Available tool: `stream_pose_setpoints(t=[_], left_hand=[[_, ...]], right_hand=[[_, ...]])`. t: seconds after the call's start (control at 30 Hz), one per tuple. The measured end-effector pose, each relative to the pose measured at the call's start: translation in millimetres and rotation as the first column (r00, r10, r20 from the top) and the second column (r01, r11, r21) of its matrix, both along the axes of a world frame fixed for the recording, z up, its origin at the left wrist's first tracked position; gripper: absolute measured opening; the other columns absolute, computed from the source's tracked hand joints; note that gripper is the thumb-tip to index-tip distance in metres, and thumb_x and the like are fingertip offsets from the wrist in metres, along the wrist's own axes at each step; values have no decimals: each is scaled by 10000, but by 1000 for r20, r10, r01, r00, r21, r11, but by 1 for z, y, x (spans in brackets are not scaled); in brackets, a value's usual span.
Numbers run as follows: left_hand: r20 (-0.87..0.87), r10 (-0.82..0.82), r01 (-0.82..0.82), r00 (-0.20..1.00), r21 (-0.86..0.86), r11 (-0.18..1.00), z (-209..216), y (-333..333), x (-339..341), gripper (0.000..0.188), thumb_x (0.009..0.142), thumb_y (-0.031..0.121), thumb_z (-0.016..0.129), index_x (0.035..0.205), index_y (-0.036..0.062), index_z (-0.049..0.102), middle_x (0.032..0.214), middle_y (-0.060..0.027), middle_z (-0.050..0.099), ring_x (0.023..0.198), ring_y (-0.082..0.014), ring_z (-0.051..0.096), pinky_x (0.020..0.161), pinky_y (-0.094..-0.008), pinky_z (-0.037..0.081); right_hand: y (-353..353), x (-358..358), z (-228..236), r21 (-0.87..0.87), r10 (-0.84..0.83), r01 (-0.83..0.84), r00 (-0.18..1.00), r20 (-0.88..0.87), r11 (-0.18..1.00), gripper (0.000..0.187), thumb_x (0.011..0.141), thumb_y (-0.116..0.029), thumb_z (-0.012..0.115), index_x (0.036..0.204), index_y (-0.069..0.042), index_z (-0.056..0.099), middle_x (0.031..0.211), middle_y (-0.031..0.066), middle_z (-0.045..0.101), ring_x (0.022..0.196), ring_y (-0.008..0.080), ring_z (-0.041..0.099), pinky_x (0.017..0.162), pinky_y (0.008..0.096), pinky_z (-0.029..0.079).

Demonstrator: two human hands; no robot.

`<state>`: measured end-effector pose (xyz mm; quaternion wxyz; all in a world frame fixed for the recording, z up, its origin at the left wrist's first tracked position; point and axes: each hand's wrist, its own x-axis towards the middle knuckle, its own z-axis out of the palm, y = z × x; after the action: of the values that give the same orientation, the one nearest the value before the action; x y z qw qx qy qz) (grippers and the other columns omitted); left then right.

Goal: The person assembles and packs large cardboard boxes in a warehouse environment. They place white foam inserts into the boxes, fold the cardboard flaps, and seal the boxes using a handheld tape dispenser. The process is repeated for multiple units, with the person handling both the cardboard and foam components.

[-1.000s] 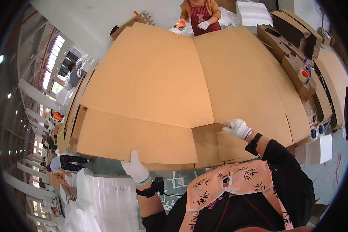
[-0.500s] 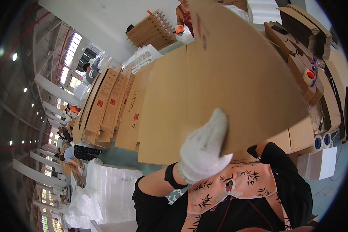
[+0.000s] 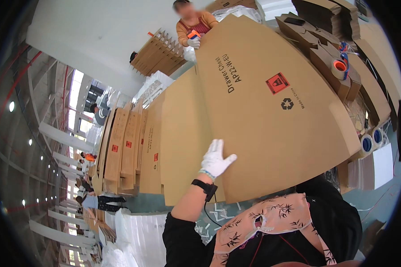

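Far left: bending person (image 3: 91,202) in light-blue top, well apart from the hands. Then a row of brown cartons (image 3: 114,153) on edge, red squares printed on them. Below, near the bottom edge, white stack (image 3: 147,236). Upper middle: ridged cardboard stack (image 3: 158,55). Next to it a co-worker in red apron; co-worker's gloved hand (image 3: 193,43) grips orange-and-blue tape dispenser (image 3: 194,34) at the carton's far edge.

Centre: large flat carton (image 3: 260,133), folded, printed panel up, plain panel sticking out left, right in front of the person. Left hand (image 3: 215,163), white glove, lies flat on it by the printed panel's left edge; fingers straight, thumb spread, gripping nothing. Right hand hidden, can't tell its fingers; black right sleeve (image 3: 325,191) passes behind the carton's near edge.

Right: second tape dispenser (image 3: 340,66) on cardboard pieces, blue-cored tape rolls (image 3: 366,143) beside white block (image 3: 374,168).
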<state>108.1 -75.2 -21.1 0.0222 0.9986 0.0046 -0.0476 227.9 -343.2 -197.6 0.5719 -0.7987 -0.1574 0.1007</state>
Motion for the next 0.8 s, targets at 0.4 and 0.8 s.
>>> stream_pose_setpoints(t=[0.4, 0.8], left_hand=[[-744, 181, -736, 643, -666, -122, -26, 19, 0, 581, 1024, 459, 575, 1434, 56, 487, 1413, -100, 584, 1310, -276, 541, 1105, -459, 440], [-743, 180, -679, 645, -665, -310, -41, 28, 0, 553, 1017, 477, 582, 1391, 71, 539, 1385, -101, 601, 1251, -270, 584, 1029, -443, 510]], right_hand=[[-104, 34, -16, -213, -261, 258, 965, 14, 942, 598, 860, -392, 706, 1319, -29, 582, 1390, 223, 565, 1331, 383, 476, 1136, 445, 357], [-291, 40, -22, -582, -659, 726, 644, 388, 367, 609, 828, -357, 692, 1331, -36, 569, 1345, 192, 608, 1250, 359, 559, 1058, 424, 456]])
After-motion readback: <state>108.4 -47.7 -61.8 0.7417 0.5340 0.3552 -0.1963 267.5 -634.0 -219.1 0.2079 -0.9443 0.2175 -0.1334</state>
